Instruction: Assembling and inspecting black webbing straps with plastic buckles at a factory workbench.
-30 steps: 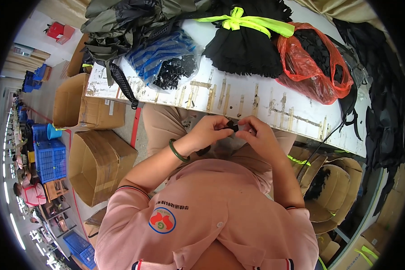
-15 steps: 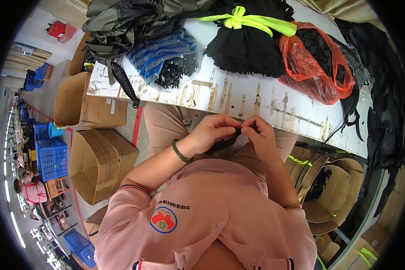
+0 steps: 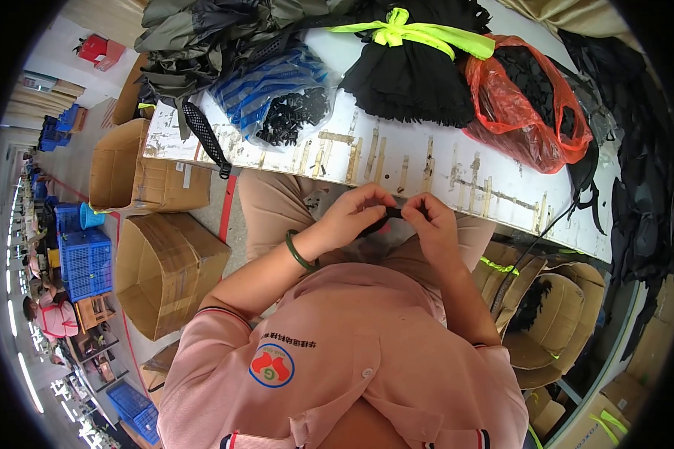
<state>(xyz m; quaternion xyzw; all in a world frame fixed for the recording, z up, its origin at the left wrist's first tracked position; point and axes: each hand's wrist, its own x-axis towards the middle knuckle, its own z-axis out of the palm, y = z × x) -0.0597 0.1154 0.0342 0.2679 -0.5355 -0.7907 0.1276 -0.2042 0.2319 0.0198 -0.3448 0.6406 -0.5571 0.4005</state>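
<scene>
Just past the near edge of the worktable, over my lap, both hands pinch a small black strip (image 3: pixel 394 213) that looks like webbing. My left hand (image 3: pixel 354 217), with a green bangle at its wrist, grips one end between thumb and fingers. The other end is in the closed fingers of my right hand (image 3: pixel 433 226). Much of the strip is hidden by the fingers, so its exact kind cannot be told. Ahead on the table, a clear and blue-striped bag (image 3: pixel 240 93) spills small black plastic pieces (image 3: pixel 290 120). Beside it lies a black fabric bundle (image 3: pixel 408 82) tied with a neon-yellow band (image 3: pixel 395 31).
A red plastic bag (image 3: pixel 517 146) of black pieces stands at the right on the white table (image 3: pixel 404 153). Dark fabric (image 3: pixel 202 37) is heaped at the back left. Cardboard boxes (image 3: pixel 174 266) stand left, and another open box (image 3: pixel 558 322) stands right. A person (image 3: pixel 56 314) sits far left.
My hands have drawn slightly apart, and more of the strip shows between them. The dark material that hung below my left hand shows less now.
</scene>
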